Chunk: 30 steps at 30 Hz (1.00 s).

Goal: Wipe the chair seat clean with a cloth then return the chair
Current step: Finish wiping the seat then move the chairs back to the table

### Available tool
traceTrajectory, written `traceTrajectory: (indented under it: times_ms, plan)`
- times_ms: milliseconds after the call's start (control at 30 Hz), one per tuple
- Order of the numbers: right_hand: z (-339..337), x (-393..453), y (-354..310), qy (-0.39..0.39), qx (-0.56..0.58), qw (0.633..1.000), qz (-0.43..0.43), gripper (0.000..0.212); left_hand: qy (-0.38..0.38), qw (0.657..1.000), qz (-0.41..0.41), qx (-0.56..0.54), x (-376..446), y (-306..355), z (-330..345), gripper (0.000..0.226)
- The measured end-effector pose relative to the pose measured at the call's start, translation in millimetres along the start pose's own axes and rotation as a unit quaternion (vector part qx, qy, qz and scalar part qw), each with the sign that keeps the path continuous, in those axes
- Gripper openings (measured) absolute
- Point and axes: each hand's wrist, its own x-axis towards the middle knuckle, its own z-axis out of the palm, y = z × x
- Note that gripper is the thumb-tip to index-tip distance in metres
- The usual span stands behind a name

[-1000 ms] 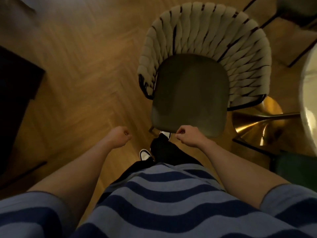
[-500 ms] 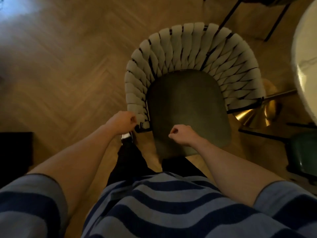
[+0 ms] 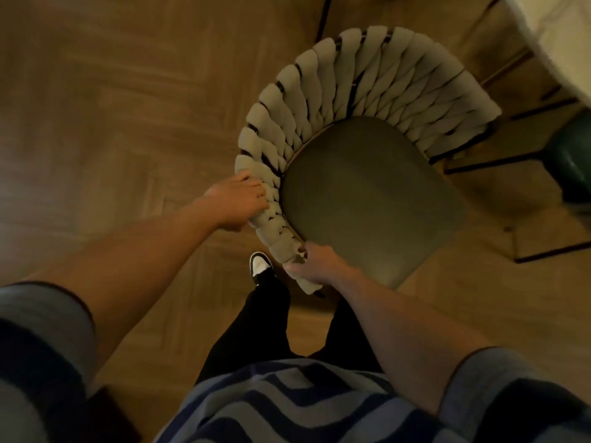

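Herringbone wood flooring, softened by motion blur, fills the left and centre of the frame beneath a person seen from above. At upper right stands an armchair with a curved back of thick, pale woven straps on a dark frame, its olive-green seat facing the camera's lower right. The left hand grips the woven back at its left side, fingers curled over the straps. The right hand grips the near end of that woven back, just beside the seat's front corner; its fingertips are hidden behind the straps. One black-and-white sneaker shows between the forearms, above black trousers and a blue striped shirt. A white tabletop edge is cut off at the upper right corner, and a dark green object at the right edge is too cropped to identify. Thin dark legs of other furniture cross the floor behind the chair.
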Motion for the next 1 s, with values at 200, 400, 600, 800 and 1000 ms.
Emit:
traceTrajectory:
  times_ms: [200, 400, 600, 800, 1000]
  plan:
    - [36, 13, 0, 0.053, -0.050, 0.996, 0.041, 0.067, -0.056, 0.994, 0.027, 0.090, 28, -20, -6, 0.031]
    - [43, 1, 19, 0.076, -0.073, 0.994, 0.027, 0.051, -0.017, 0.991, 0.045, 0.123, 24, -1, -6, 0.026]
    - [55, -48, 90, 0.051, -0.088, 0.994, 0.037, 0.043, -0.044, 0.997, 0.021, 0.062, 5, 99, -18, 0.021]
    - [70, -98, 177, 0.104, -0.113, 0.983, 0.099, 0.039, -0.105, 0.993, -0.041, -0.031, 10, 224, -30, 0.017]
    - [83, -113, 208, 0.103, -0.132, 0.977, 0.134, 0.038, -0.104, 0.993, 0.013, -0.060, 9, 252, -18, 0.033]
